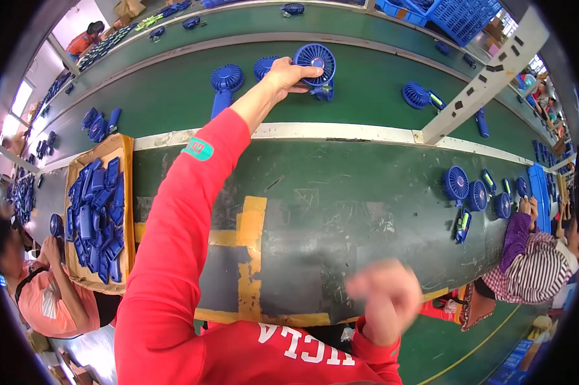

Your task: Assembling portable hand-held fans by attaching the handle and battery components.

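My left hand [282, 78] reaches far out over the green conveyor belt [366, 96]. Its thumb and fingers are closed on a blue handheld fan [315, 56] with a round slatted head, its lower part hanging down beneath the head. Just left of the hand lies a second blue fan [262, 66], partly hidden. Further left, another fan [226, 78] rests with its handle pointing toward me. My right hand [387, 296] hovers near the front edge of the worktable [341, 192]; motion smears its fingers, and I see nothing in it.
At left a cardboard tray [128, 192] holds a heap of blue casing parts. Several fans [457, 186] lie at the table's right, near a co-worker in stripes [539, 269]. Another co-worker [52, 289] sits left. A white metal post [482, 83] rises beyond the table.
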The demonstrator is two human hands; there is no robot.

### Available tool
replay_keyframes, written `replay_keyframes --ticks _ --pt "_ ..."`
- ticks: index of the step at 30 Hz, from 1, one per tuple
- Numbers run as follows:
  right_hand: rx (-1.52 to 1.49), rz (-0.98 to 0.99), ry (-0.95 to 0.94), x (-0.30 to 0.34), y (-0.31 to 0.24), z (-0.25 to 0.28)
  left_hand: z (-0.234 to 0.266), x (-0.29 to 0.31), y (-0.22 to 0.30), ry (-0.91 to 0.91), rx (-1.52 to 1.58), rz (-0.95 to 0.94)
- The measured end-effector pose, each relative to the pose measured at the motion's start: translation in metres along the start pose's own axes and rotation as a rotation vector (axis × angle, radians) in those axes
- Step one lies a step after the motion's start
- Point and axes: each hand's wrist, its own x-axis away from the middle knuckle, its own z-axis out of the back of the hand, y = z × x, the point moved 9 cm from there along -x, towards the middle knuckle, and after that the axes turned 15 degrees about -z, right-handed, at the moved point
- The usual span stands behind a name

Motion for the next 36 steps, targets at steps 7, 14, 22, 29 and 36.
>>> replay_keyframes --ticks 7,14,22,29,36 --pt "0.086 -0.29 0.097 -0.007 0.09 -0.004 -0.002 0.137 0.076 -0.155 0.452 -0.097" --pt "0.046 -0.346 -0.086 0.035 0.113 -0.044 -0.023 0.276 0.069 -0.172 0.725 0.066" --pt "-0.412 -0.67 -0.337 0.088 0.133 -0.074 0.0 0.337 0.055 -0.034 0.89 0.154" --pt "-0.986 -0.992 -0.335 0.124 0.161 -0.091 0.003 0.361 0.056 -0.021 0.942 0.144" --pt "-0.818 -0.961 -0.436 0.127 0.149 -0.096 -0.003 0.373 0.05 0.066 1.09 0.109"
